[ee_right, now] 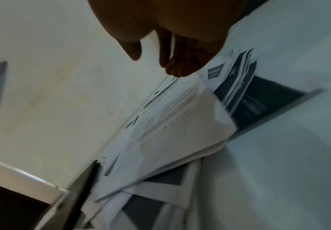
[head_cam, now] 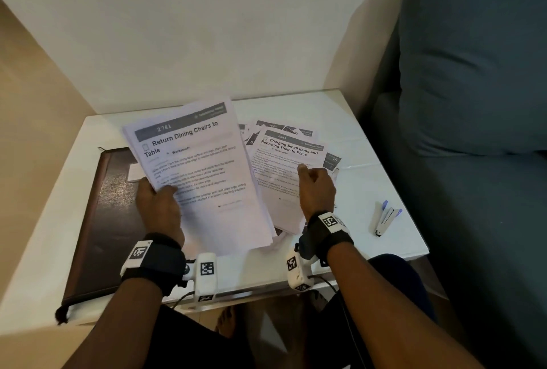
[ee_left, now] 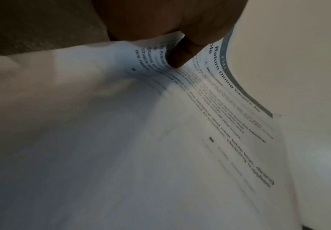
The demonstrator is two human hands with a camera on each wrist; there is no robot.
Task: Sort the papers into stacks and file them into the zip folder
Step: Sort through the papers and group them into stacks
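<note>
Head view shows your left hand (head_cam: 159, 205) grasping a sheaf (head_cam: 198, 173) of printed sheets at its left edge, thumb on top and fingers under. Its top sheet reads "Return Dining Chairs to Table" and carries the number 2741. The sheaf is lifted and tilted above the table (head_cam: 370, 143), and its left part overlaps the folder (head_cam: 100, 220).

Left wrist view confirms the grasp: your thumb (ee_left: 180, 54) presses into the printed face of the sheaf (ee_left: 160, 140), and the paper bows around it.

Your right hand (head_cam: 315, 191) is over the loose pile (head_cam: 284, 167) to the right of the sheaf. Its fingers are curled loosely and hold nothing. Right wrist view shows the fingertips (ee_right: 172, 68) just above the pile (ee_right: 170, 124); whether they touch the paper cannot be told. The top sheet of the pile reads "Charging Small Items and Returning Them to Place" and carries the number 2644. Sheets below it fan out at different angles, with dark header bars showing.

The folder is dark brown and lies flat on the left side of the table, its near corner past the table edge. Whether its zip is closed cannot be told.

A stapler (head_cam: 384, 219) lies on the right side of the table, well apart from the pile. A blue sofa (head_cam: 473, 102) stands right of the table.
</note>
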